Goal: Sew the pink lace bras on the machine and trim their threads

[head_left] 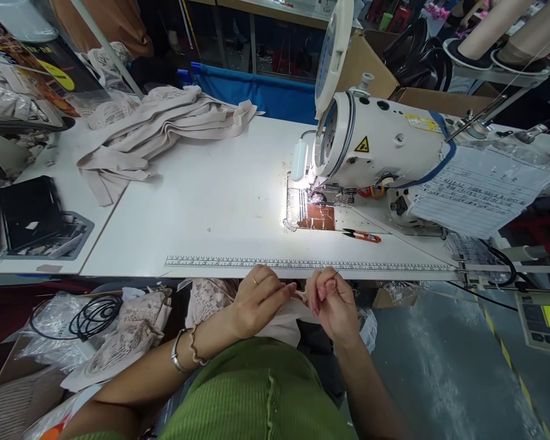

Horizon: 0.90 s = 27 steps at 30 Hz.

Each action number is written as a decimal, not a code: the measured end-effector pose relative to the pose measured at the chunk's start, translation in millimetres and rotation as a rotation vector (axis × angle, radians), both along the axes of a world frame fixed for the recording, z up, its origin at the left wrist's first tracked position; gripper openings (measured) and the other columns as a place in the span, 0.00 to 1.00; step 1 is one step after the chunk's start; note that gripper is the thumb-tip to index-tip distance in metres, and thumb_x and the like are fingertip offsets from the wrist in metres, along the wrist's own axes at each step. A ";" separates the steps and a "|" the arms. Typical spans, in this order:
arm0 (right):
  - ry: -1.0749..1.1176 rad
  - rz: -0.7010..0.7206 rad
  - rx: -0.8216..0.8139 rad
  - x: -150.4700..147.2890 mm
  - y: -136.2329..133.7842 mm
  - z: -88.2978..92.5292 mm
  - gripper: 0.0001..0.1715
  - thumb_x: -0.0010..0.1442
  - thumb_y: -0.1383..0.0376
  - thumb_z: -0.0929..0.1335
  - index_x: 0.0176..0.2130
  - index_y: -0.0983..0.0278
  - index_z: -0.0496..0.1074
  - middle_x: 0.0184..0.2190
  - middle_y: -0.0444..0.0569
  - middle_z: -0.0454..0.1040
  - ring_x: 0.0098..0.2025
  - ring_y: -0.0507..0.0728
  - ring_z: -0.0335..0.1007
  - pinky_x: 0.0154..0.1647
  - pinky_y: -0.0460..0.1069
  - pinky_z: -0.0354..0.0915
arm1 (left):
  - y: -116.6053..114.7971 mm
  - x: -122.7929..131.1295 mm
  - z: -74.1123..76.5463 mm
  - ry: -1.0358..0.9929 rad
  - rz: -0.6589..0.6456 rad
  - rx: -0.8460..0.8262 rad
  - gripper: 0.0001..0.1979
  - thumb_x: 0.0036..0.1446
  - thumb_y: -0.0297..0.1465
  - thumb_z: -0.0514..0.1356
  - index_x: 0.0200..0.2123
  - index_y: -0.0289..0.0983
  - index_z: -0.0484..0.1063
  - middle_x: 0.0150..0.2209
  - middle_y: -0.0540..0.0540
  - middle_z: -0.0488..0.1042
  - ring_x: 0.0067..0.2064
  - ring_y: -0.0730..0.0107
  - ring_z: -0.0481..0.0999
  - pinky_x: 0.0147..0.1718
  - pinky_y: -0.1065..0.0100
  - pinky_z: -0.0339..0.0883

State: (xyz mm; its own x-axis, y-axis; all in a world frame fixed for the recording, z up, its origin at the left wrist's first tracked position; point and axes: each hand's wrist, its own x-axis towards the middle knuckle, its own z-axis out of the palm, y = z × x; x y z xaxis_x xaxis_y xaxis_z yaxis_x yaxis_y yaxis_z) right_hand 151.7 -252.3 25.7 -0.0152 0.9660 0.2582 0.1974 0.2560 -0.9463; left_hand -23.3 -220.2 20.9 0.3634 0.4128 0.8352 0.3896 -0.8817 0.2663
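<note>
Both hands are at the front edge of the white sewing table [220, 214], close together over the lap. My left hand [259, 299], with a ring and bracelets, is closed with its fingertips pinched. My right hand [333, 305] faces it, its fingers curled and thumb pressed in. A small bit of beige fabric [299, 297] shows between the two pinches, its shape mostly hidden by the fingers. Pale cloth hangs below them. Just beyond the hands runs a printed ruler strip [220, 263] along the table edge. Thread snips [363, 235] with orange handles lie farther right.
A lit sewing machine [366, 140] stands at the right, with a handwritten sheet [479, 189] on it. Long beige fabric strips [174, 122] are heaped at the back left. Lace pieces [132, 330] and plastic bags fill the space below the table's left side.
</note>
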 end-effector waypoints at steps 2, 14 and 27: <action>-0.316 -0.065 0.075 25.9 -1.4 -8.2 0.24 0.73 0.55 0.56 0.25 0.59 0.58 0.19 0.41 0.59 0.18 0.51 0.53 0.21 0.47 0.54 | -0.1 -3.0 0.3 -0.020 0.034 -0.011 0.08 0.63 0.21 0.61 0.43 0.37 0.72 0.27 0.49 0.74 0.31 0.68 0.69 0.29 0.65 0.65; -0.375 0.065 -0.113 33.2 -10.7 -2.4 0.20 0.70 0.51 0.62 0.43 0.62 0.74 0.24 0.43 0.70 0.23 0.52 0.65 0.25 0.45 0.59 | -2.7 -8.8 19.2 -0.109 -0.136 -0.850 0.08 0.65 0.24 0.58 0.32 0.36 0.69 0.28 0.51 0.70 0.29 0.74 0.70 0.26 0.75 0.64; -0.205 0.022 -0.121 13.3 -9.4 4.0 0.21 0.71 0.55 0.62 0.29 0.62 0.67 0.20 0.40 0.66 0.21 0.50 0.62 0.23 0.45 0.58 | 3.7 -10.9 22.9 -0.230 -0.462 -1.368 0.10 0.66 0.29 0.57 0.34 0.36 0.78 0.29 0.46 0.75 0.32 0.69 0.74 0.33 0.68 0.69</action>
